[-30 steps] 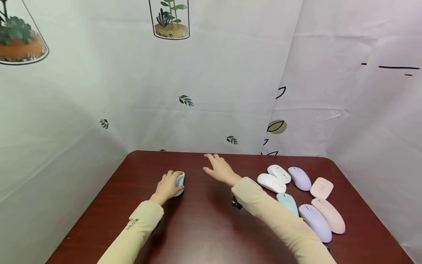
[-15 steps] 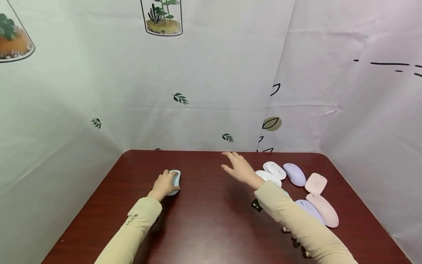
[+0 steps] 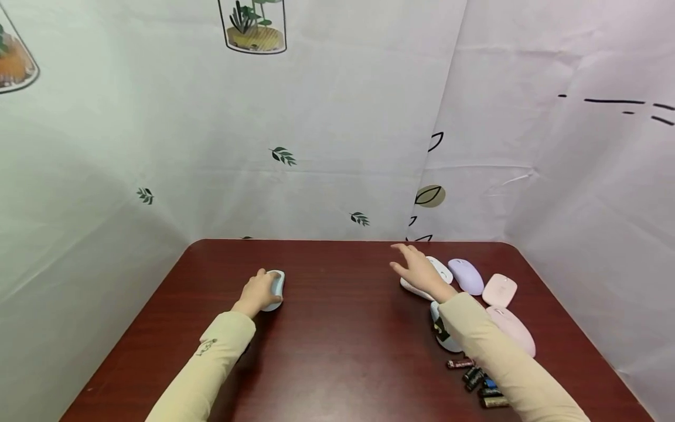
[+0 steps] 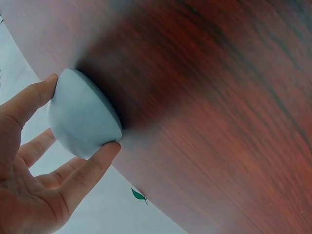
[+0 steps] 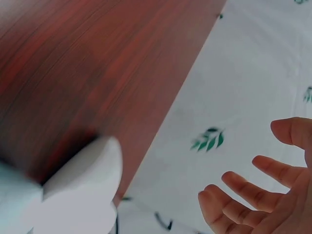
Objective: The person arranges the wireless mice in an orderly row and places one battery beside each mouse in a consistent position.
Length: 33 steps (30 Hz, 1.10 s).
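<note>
At the left of the table, my left hand [image 3: 257, 292] grips a light blue computer mouse [image 3: 277, 287]. In the left wrist view, thumb and a finger pinch the sides of this mouse [image 4: 83, 117]; the other fingers lie behind it. My right hand [image 3: 420, 272] hovers with fingers spread and holds nothing, just above two white mice, one of them the white mouse [image 3: 440, 269] at the back. Its fingers in the right wrist view show against the wall cloth, apart from a blurred white mouse [image 5: 85, 190]. A second light blue mouse [image 3: 450, 344] is partly covered by the right wrist.
Right of the hand lie a lavender mouse [image 3: 466, 276], a squarish pink mouse [image 3: 499, 290] and a longer pink mouse [image 3: 511, 329]. Several batteries [image 3: 474, 378] sit near the right sleeve. Pale printed cloth [image 3: 327, 146] hangs behind the dark red table [image 3: 327, 351].
My right hand has moved rightward from mid-table to over the white mice, uncovering batteries and hiding a lower lavender mouse. The left hand keeps its grip; the whole view shifted slightly.
</note>
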Each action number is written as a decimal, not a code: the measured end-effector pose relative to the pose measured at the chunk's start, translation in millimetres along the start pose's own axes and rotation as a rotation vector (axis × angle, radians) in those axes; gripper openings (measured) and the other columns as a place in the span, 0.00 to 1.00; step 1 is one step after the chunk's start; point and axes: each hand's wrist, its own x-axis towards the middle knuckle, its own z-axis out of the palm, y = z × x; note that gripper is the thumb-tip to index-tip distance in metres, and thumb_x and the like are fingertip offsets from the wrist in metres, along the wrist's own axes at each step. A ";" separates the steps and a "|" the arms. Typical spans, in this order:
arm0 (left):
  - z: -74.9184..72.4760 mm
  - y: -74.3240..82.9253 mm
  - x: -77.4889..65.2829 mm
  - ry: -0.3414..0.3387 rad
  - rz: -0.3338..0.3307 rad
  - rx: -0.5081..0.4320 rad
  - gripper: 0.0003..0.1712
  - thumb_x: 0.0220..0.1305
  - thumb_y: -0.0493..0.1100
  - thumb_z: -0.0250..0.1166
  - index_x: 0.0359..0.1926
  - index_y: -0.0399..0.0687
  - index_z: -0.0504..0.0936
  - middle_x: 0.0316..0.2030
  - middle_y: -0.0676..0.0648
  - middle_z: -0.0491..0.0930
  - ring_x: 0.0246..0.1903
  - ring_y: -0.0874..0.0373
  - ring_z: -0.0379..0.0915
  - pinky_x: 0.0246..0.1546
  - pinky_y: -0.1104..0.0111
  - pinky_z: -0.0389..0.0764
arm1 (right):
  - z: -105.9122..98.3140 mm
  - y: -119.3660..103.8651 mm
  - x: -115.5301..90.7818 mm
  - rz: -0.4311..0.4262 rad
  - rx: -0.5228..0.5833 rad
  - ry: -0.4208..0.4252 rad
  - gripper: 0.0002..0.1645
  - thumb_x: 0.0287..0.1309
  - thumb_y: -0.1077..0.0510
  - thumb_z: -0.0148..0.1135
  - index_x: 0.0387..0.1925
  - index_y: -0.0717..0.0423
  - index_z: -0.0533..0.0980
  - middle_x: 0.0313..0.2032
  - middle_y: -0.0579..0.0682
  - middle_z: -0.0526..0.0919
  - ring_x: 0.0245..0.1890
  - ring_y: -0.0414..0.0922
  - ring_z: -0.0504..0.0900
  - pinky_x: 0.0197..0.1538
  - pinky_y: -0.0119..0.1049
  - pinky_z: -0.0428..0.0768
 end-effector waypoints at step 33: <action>-19.7 6.9 17.2 -0.132 -0.038 -0.006 0.26 0.54 0.36 0.63 0.56 0.33 0.75 0.57 0.27 0.68 0.49 0.35 0.71 0.38 0.54 0.77 | -32.5 83.1 -55.5 0.045 -0.192 -0.050 0.19 0.53 0.62 0.60 0.45 0.71 0.74 0.38 0.67 0.79 0.36 0.56 0.78 0.40 0.51 0.75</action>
